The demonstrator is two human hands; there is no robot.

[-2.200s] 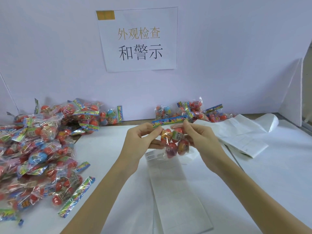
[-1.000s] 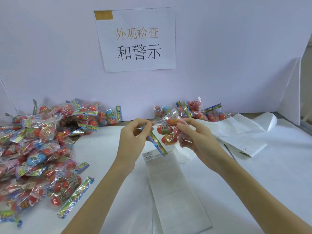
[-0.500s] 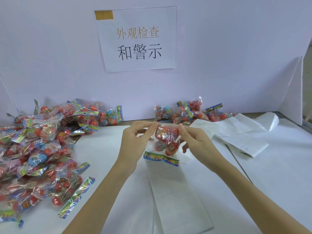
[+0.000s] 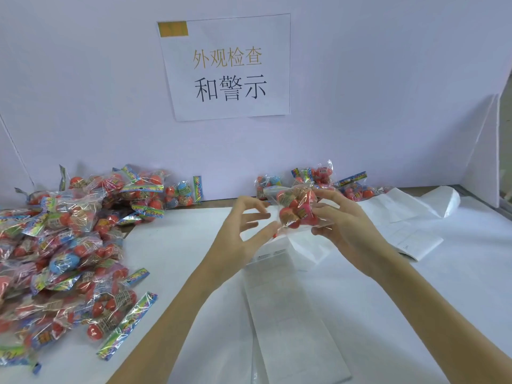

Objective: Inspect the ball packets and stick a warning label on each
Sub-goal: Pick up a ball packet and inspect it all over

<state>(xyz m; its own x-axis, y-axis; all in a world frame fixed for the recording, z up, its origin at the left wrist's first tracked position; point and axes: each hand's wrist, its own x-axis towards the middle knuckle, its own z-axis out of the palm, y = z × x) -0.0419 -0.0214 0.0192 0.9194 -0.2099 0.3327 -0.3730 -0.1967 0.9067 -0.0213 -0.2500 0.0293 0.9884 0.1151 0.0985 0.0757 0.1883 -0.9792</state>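
Ball packet (image 4: 296, 207) — clear film bag of red and pink balls, held above the white table (image 4: 457, 273) at its far middle, in front of the smaller heap of packets (image 4: 327, 178) by the back wall. Right hand (image 4: 343, 225): fingers and thumb curled round the packet's right side, gripping it. Left hand (image 4: 243, 231): fingers spread and relaxed, holding nothing, thumb tip just beside the packet's lower left corner; whether it touches is unclear. Label sheet (image 4: 288, 314) — long white strip lying flat under both wrists. Large heap of packets (image 4: 69, 245) at left. Step judged: inspection in hand, label not yet on. To do it well — turn the packet slowly, check film and seams, then present a flat, uncrinkled face; peel one label with the free hand and press from one edge so no wrinkle forms.
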